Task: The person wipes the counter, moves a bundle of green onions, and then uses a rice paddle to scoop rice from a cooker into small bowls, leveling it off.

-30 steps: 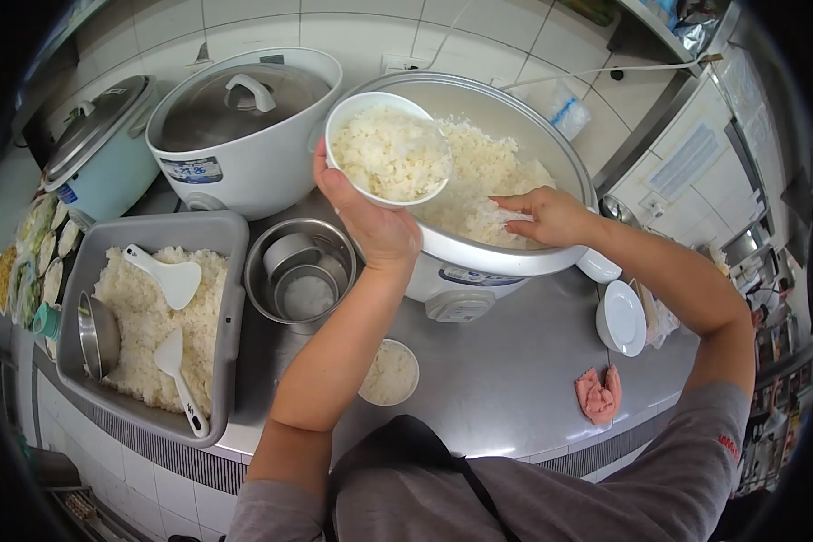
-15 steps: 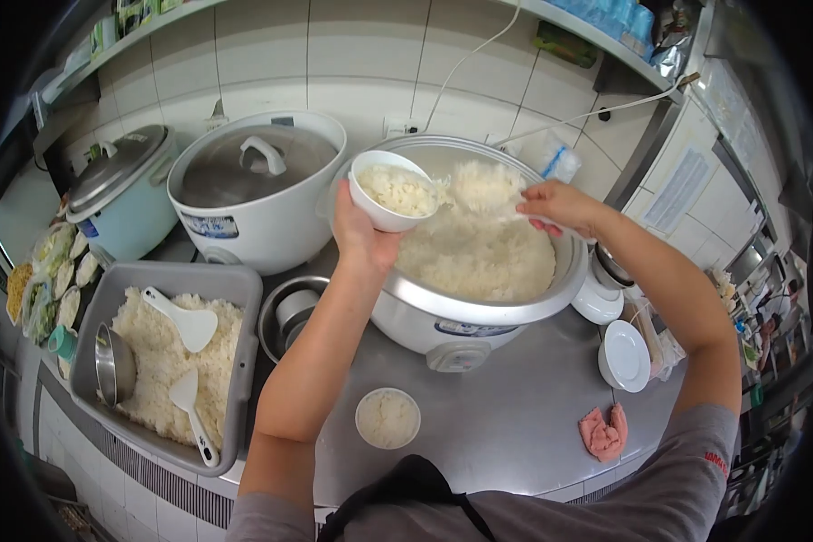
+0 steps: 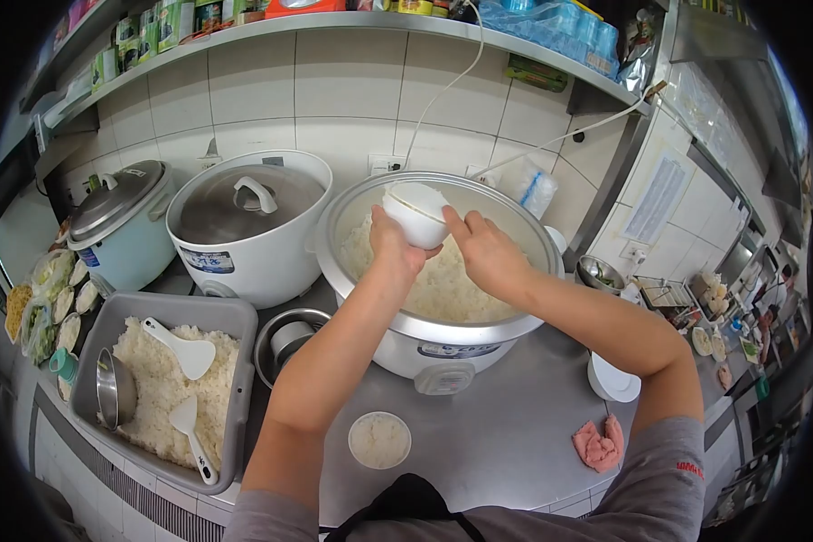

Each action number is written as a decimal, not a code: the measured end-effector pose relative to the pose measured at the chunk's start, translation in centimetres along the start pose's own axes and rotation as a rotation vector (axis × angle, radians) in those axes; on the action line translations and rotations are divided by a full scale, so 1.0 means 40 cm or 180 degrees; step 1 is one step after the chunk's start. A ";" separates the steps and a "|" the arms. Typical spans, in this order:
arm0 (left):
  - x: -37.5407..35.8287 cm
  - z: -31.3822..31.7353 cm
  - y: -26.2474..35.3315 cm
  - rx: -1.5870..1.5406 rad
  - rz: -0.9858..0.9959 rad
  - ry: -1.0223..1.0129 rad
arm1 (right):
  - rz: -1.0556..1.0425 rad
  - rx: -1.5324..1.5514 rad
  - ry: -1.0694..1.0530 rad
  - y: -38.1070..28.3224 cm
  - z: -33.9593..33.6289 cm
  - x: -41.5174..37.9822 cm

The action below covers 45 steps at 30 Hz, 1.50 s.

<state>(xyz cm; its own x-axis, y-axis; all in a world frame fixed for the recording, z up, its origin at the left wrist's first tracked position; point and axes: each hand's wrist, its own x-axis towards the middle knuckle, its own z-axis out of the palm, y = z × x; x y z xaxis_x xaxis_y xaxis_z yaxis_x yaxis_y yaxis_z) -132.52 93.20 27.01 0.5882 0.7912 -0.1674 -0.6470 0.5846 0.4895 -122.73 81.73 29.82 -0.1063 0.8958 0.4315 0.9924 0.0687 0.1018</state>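
Note:
My left hand grips a small white bowl from below and the left, above the open rice cooker. The bowl is tilted, with a white rice paddle flat over its mouth. My right hand is closed on the paddle at the bowl's right side; the handle is mostly hidden. Cooked rice lies in the cooker below both hands. Nearer my body, a second white bowl full of rice stands on the metal counter.
On the left is a grey tub of rice with two paddles and a metal bowl. A lidded cooker and a metal pot stand behind it. To the right are a pink cloth and white bowls.
My right hand has brought the paddle left onto the bowl; the loose clump of rice it carried no longer shows separately. My left hand has tilted the bowl. The view has shifted upward.

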 end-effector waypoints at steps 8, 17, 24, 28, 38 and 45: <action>-0.024 -0.046 0.060 0.0145 -0.0242 -0.0468 | -0.0423 0.0528 0.0173 0.091 -0.060 -0.004; -0.060 -0.041 0.076 0.0406 -0.0562 -0.1004 | 0.0559 0.2089 0.0456 0.139 -0.112 0.004; -0.072 -0.037 0.029 0.0025 -0.0647 -0.0758 | -0.0958 0.1092 0.0046 0.103 -0.062 -0.021; -0.045 -0.016 -0.007 -0.0384 0.0065 -0.0642 | 0.1427 0.3624 0.0183 0.064 -0.047 -0.018; -0.033 -0.016 -0.029 -0.0173 0.0784 -0.0241 | 0.0305 0.1855 0.0430 -0.040 0.000 -0.027; -0.150 -0.064 0.090 -0.0104 0.0138 -0.0886 | 0.0015 0.1982 0.0027 -0.027 -0.051 -0.051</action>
<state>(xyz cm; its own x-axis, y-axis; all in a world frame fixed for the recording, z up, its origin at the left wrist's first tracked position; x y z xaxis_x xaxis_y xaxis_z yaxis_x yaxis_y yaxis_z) -139.61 91.02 27.58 0.6673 0.7384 0.0968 -0.6871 0.5603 0.4625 -123.70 78.93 30.65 -0.0997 0.8934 0.4380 0.8422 0.3102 -0.4409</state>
